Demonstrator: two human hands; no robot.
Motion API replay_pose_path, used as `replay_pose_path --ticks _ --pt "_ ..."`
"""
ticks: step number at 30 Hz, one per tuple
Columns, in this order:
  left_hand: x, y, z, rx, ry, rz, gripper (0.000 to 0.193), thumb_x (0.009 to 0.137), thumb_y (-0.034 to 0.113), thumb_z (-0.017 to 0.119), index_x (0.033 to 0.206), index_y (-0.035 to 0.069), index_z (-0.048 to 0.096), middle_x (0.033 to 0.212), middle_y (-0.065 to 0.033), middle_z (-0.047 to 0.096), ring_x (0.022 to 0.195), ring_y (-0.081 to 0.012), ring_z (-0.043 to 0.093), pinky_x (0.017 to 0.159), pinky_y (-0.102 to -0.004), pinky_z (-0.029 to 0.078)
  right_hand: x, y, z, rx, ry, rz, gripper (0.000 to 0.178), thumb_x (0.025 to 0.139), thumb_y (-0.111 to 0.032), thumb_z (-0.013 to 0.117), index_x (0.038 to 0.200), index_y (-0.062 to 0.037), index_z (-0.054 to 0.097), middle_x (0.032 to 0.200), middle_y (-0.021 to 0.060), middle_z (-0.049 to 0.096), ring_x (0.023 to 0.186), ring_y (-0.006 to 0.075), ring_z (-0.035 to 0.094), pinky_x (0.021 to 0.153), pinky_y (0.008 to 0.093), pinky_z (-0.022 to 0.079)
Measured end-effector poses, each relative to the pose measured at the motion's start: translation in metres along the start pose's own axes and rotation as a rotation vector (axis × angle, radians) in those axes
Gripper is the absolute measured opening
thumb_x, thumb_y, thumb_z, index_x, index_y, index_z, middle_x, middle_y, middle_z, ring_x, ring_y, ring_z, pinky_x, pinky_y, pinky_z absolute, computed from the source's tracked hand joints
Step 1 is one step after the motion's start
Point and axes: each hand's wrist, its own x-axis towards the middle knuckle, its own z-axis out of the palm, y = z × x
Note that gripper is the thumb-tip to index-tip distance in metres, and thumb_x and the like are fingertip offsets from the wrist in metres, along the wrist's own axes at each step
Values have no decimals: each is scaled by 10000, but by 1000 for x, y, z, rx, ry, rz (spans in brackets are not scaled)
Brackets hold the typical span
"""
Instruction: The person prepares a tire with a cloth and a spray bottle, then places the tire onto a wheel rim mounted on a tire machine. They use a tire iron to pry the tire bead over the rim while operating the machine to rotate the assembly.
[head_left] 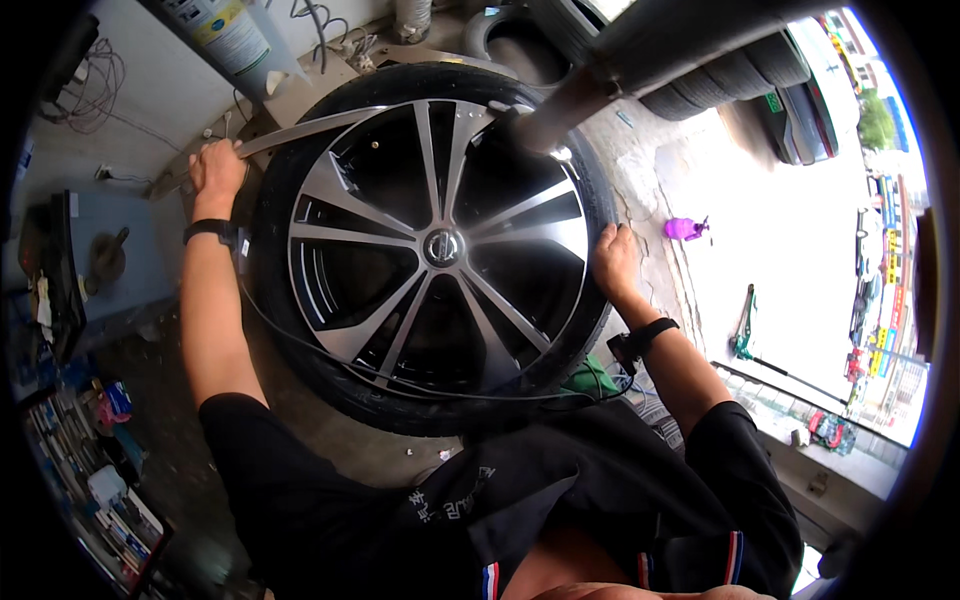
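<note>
A black tyre (276,215) on a silver-and-black alloy wheel (442,246) lies flat in front of me. My left hand (217,174) is closed round a long flat metal tyre lever (305,132), whose far end reaches the rim's upper left edge. At the tyre's right side, my right hand (615,262) is closed against the sidewall with its fingers curled; the fingertips are partly hidden. Over the rim's upper right stands the tyre changer's thick metal post (610,62), its lower end close to the rim edge.
A thin black cable (440,396) crosses the tyre's near side. Several tyres (725,78) stand at the back right. A purple spray bottle (684,229) and a green-handled tool (745,322) are on the right-hand floor. On the left are a grey cabinet (135,235) and a tool tray (85,480).
</note>
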Motion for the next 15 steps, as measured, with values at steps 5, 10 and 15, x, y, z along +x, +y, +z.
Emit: replay_pose_path --ticks 5,10,15 --pt "-8 -31 -5 -78 -70 -175 378 959 367 512 968 56 727 1035 -205 708 1014 -417 653 889 -523 486 -41 8 0 124 23 51 518 1015 -320 469 1262 135 451 1169 391 558 1092 524 546 951 533 443" --pt "-42 -54 -26 -178 32 -333 410 916 411 553 989 49 730 1004 -245 698 969 -466 652 842 -537 519 -61 -6 -5 122 -24 180 594 1032 -350 425 1349 152 404 1301 384 509 1210 512 510 1041 508 413" --pt "-122 -105 -35 -297 139 -447 506 942 443 541 898 -25 730 930 -301 677 929 -493 637 819 -535 504 -86 -9 -6 195 -17 251 601 1034 -343 425 1367 155 383 1340 395 463 1250 509 475 1065 502 394"
